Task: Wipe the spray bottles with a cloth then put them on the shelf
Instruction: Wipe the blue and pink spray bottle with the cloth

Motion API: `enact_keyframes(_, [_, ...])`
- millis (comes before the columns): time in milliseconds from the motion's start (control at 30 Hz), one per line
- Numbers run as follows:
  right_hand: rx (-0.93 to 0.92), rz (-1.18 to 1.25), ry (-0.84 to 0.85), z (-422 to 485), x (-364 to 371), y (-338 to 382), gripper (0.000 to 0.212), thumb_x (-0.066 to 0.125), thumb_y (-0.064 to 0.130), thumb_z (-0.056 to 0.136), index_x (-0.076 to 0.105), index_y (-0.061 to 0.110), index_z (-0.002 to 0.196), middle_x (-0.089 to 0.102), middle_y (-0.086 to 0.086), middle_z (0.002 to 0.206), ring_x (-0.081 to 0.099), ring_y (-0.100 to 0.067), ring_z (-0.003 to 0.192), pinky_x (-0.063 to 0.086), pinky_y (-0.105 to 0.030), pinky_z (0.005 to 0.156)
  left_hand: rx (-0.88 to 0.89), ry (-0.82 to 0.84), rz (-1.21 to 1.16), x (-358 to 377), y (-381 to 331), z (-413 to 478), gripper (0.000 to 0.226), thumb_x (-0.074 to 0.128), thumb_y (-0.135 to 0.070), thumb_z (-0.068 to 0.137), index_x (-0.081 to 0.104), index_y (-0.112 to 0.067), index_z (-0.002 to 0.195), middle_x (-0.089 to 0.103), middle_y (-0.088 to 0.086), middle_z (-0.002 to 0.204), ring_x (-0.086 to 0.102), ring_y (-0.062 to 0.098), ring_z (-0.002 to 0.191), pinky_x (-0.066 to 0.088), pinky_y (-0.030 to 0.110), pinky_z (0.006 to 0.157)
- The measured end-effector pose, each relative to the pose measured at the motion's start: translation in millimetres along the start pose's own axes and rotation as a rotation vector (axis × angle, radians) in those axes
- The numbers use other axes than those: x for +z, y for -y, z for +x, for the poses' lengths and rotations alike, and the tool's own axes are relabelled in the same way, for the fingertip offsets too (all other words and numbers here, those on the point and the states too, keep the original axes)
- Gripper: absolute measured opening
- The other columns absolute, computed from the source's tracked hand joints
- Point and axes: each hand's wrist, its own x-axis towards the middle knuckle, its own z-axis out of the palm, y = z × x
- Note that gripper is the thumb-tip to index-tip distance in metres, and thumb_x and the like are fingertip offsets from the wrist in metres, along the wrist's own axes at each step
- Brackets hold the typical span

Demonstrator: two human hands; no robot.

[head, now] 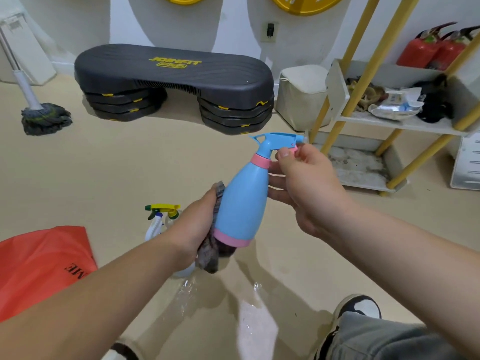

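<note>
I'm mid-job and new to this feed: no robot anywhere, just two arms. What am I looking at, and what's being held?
There is no machine: one camera worn on a person's head looks down at their bare hands. The left hand holds a grey cloth against a blue plastic spray bottle with pink bands; the right hand grips that bottle near its neck. On the beige floor behind the left hand stand clear spray bottles with yellow and green heads. The white shelf with yellow poles is at right.
</note>
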Motion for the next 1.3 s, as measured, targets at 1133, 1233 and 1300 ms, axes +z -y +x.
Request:
enact_keyframes(1133, [0.089,-0.349,0.167,-4.5,-1.7,7.8,0.052,0.069,0.045,0.095,0.066,-0.003,0.113,0.071,-0.011,0.079,0.069,-0.024,0.068,0.063,-0.042,0.070,0.835,-0.394,0.604,27.3,-15.8,-22.0,0.023,0.041,-0.044,0.109,0.056,-0.026,0.106,0.064,-0.011,0.093,0.059,0.006,0.087,0.043,0.022,0.071])
enact_keyframes(1233, [0.122,-0.284,0.193,-6.8,2.4,9.1,0.038,0.059,0.034,0.097,0.071,0.001,0.112,0.077,-0.010,0.083,0.074,-0.022,0.071,0.065,-0.042,0.080,0.914,-0.441,0.747,29.0,-8.2,-18.5,0.039,0.037,-0.048,0.103,0.059,-0.016,0.107,0.060,-0.004,0.097,0.057,0.019,0.090,0.044,0.037,0.077])
enact_keyframes(1300, [0.132,-0.202,0.167,-8.1,3.4,11.7,0.032,0.058,0.029,0.096,0.071,0.001,0.103,0.078,-0.014,0.082,0.073,-0.024,0.065,0.065,-0.038,0.075,0.961,-0.458,0.772,32.1,-6.5,-20.2,0.036,0.038,-0.043,0.104,0.060,-0.014,0.107,0.056,-0.003,0.096,0.054,0.021,0.089,0.043,0.041,0.077])
